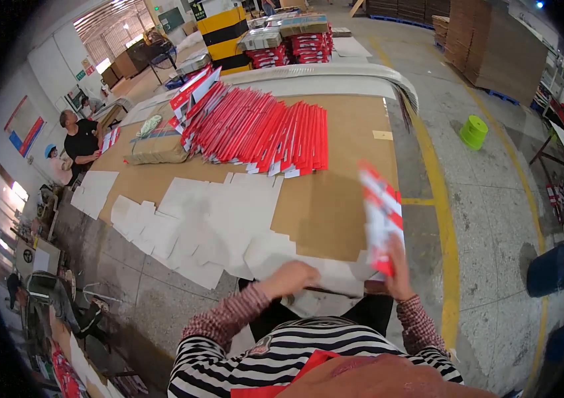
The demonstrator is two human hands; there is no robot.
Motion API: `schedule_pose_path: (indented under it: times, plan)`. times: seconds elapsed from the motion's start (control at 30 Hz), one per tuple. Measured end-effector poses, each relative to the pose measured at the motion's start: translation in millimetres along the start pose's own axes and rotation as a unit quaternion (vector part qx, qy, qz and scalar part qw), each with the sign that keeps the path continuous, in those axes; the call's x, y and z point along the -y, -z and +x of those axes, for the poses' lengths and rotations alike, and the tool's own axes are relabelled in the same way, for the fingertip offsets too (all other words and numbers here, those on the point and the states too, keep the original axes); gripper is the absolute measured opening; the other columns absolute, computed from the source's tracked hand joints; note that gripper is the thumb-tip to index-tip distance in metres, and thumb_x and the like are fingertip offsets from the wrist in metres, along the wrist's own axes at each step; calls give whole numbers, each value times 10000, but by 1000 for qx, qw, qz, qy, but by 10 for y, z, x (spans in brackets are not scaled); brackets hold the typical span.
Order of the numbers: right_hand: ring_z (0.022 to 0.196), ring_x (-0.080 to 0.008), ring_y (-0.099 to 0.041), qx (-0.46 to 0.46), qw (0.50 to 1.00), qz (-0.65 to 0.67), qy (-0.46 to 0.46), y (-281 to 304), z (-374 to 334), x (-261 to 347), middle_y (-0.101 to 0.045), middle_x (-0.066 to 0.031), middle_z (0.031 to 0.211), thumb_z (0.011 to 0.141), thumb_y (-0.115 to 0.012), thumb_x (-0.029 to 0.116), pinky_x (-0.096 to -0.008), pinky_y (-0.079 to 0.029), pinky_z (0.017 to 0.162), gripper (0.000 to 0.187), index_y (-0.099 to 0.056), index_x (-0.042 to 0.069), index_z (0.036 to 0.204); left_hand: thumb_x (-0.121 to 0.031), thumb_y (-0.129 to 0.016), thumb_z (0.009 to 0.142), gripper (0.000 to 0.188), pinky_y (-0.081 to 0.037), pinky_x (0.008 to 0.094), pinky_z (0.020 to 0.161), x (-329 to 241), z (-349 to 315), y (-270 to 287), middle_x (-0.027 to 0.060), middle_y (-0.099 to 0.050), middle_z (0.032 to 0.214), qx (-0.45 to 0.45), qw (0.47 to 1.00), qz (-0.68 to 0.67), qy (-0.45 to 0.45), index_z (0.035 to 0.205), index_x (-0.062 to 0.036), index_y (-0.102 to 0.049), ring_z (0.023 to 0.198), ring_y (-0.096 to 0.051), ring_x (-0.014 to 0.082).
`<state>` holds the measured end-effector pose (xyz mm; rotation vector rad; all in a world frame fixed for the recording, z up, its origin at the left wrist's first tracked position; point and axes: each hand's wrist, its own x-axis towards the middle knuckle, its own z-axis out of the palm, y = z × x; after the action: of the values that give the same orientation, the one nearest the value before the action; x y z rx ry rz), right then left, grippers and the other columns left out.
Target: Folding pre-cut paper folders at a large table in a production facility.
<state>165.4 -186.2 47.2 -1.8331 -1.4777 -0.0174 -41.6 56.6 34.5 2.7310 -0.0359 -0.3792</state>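
My right hand (pixel 398 272) is closed on the lower end of a flat red-and-white printed piece (pixel 382 219), perhaps a folded carton; it stands tilted up and is blurred by motion. At the table's near edge, my left hand (pixel 292 277) has its fingers curled over the white cardboard sheets (pixel 229 215); anything in that hand is hidden. Farther back on the brown table top (pixel 325 222), a long leaning row of the same kind of red-and-white flat pieces (pixel 255 129) fans from left to right.
Left of the row lies a wrapped brown bundle (pixel 156 149). Stacked red goods (pixel 312 46) stand behind the table beside a yellow-and-black pillar (pixel 223 40). A green stool (pixel 473 132) and a blue bin (pixel 547 270) are on the right floor. A person (pixel 81 142) works at far left.
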Motion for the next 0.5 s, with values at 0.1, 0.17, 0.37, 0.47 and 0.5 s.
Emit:
schedule_pose_path:
  times: [0.1,0.17,0.37,0.47,0.5]
  plan:
    - [1393,-398,-167,-171,981,83,-35,6,-25,45,-195,-191,1510,840,-579,165,-484,-154,1136,678,-279,81,1442,-285,-625,813,245,-466,424,638,139,236,546,159,-639,753,18,994,-105,-35,882,-56,-676,696,-594,331]
    - [1389,-404,-156,73,993,-96,-6,-82,102,59,-217,-162,1505,823,-645,274,-513,-132,1133,706,-322,99,1427,-294,-638,806,259,-467,417,638,473,535,287,164,-648,774,54,988,-134,-59,894,-52,-674,700,-607,313]
    - [1284,-393,-337,93,989,-107,33,-368,39,-35,-400,-158,1383,789,-683,344,-520,-251,1063,589,-500,124,1304,-177,-724,788,310,-478,341,719,962,285,177,72,-672,880,-83,913,-399,31,1043,-22,-639,773,-600,159]
    - [884,-308,-525,34,999,-19,15,-430,-26,-123,-556,-109,984,766,-698,188,-447,-420,808,234,-644,71,962,-212,-746,758,264,-483,347,629,805,-232,162,42,-646,768,-89,897,-395,177,900,-33,-614,710,-598,169]
    - [884,-308,-525,32,999,-12,19,-494,21,-133,-556,-109,984,766,-698,188,-447,-420,808,234,-644,71,962,-202,-741,761,276,-479,337,620,813,-374,-68,33,-625,739,-130,893,-379,203,926,-36,-594,711,-592,167]
